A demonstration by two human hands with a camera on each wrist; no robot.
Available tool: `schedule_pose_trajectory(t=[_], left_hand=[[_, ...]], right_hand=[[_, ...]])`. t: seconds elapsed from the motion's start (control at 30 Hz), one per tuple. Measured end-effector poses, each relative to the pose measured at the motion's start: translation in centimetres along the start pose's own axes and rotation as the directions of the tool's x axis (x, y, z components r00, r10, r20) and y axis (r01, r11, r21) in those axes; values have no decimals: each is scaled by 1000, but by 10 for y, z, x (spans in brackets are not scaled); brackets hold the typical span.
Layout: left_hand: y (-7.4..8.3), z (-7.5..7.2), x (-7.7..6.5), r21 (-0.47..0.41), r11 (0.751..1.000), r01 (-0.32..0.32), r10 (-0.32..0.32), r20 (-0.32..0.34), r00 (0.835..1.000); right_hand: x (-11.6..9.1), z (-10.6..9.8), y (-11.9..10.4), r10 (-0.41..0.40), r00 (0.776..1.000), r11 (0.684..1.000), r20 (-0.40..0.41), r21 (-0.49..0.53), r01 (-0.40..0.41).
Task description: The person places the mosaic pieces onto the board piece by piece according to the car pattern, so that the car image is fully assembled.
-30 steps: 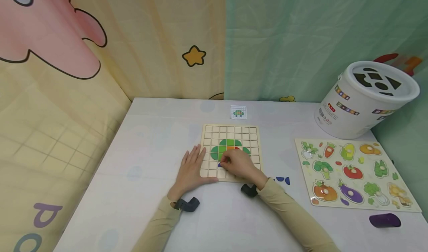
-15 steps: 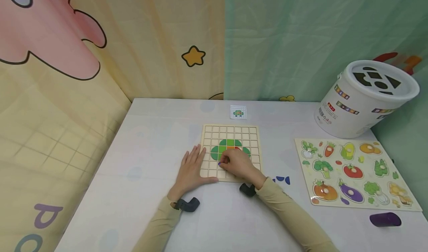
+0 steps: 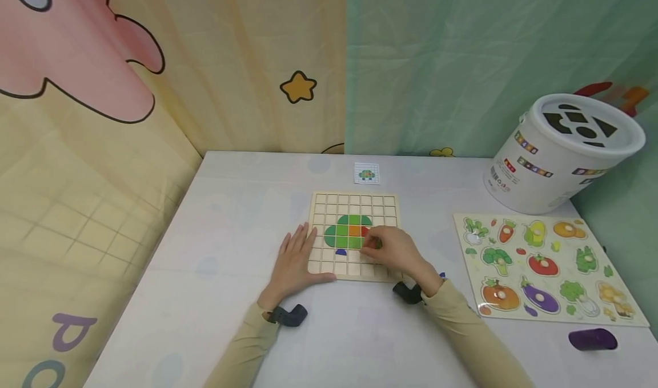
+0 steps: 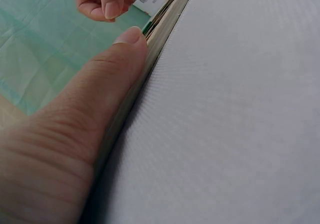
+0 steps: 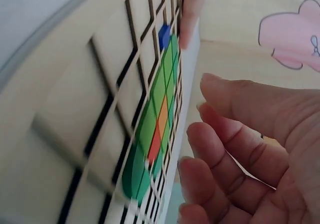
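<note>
A wooden grid board (image 3: pixel 380 206) lies on the table with green, orange and red pieces set in its cells. One blue half-round piece (image 3: pixel 341 252) sits in a cell under the green ones; the right wrist view also shows this blue piece (image 5: pixel 164 36). My left hand (image 3: pixel 293 259) rests along the board's left and front edges, fingers straight, thumb (image 4: pixel 107 66) against the front side. Over the board's right part hovers my right hand (image 3: pixel 393 251), its fingers loosely bent with nothing between them. It hides part of the green and red pieces.
A small picture card (image 3: pixel 366 174) lies behind the board. At the right are a vegetable puzzle board (image 3: pixel 519 251), a white bucket (image 3: pixel 550 165) with a shape-hole lid and a dark purple object (image 3: pixel 592 339). A blue piece (image 3: pixel 442 275) shows beside my right wrist.
My right hand has let go of the blue half-round piece, which now lies in its cell, and has moved to the right. The left hand has stayed in place.
</note>
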State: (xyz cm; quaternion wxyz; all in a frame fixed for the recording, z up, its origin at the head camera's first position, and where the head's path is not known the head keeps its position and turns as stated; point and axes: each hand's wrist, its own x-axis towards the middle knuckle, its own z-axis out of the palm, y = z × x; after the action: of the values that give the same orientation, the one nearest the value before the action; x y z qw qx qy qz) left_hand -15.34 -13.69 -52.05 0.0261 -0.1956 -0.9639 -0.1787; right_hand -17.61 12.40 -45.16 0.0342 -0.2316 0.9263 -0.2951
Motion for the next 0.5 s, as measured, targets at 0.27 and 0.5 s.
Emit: schedule_pose_trajectory(t=[0.27,0.5], left_hand=[[1,0,0,1,1000,1,-1,5,1000],[1,-1,0,-6,1000,6,-6,5,1000]], right_hand=[[-30,-29,36,45,998,999,54,-3,-45],[-56,-46,58,109,990,994,86,-8,-109]])
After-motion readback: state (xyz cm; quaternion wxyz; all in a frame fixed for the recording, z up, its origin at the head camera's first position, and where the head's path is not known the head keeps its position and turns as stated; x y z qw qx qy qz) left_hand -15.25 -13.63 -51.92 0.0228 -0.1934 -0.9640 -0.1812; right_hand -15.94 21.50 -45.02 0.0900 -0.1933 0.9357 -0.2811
